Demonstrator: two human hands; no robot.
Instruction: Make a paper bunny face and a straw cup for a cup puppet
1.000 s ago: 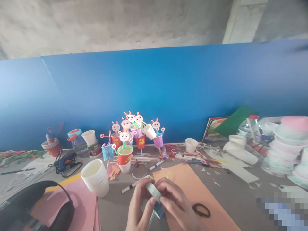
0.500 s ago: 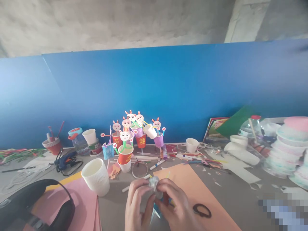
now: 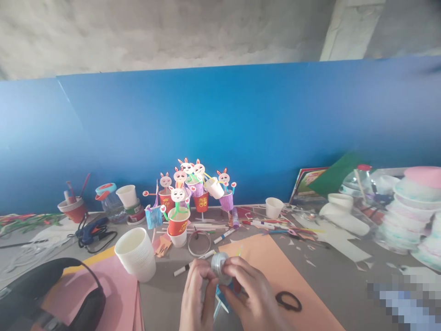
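Observation:
Near the table's front middle, my left hand (image 3: 197,292) and my right hand (image 3: 253,294) close together around a small clear roll (image 3: 219,263) that looks like tape. My left fingertips press its left side. The right thumb and fingers pinch its right side. Just below it, between the hands, shows a blue-coloured piece (image 3: 223,294) with pale pointed ends; my fingers hide much of it, and I cannot tell which hand supports it. Under my right hand lies an orange paper sheet (image 3: 292,271). A marker (image 3: 193,264) rests just beyond my left hand.
Rabbit-faced paper-cup figures (image 3: 178,216) stand behind the hands. At left are a stack of white cups (image 3: 136,253), pink paper (image 3: 120,294), a black headset-like object (image 3: 86,308) and a glue gun (image 3: 91,230). A black ring (image 3: 288,301) and painted cup stacks (image 3: 406,225) are at right.
The clear roll has turned slightly, with more of its ribbed side showing. My left fingers have shifted a little down its side. The blue piece below shows more.

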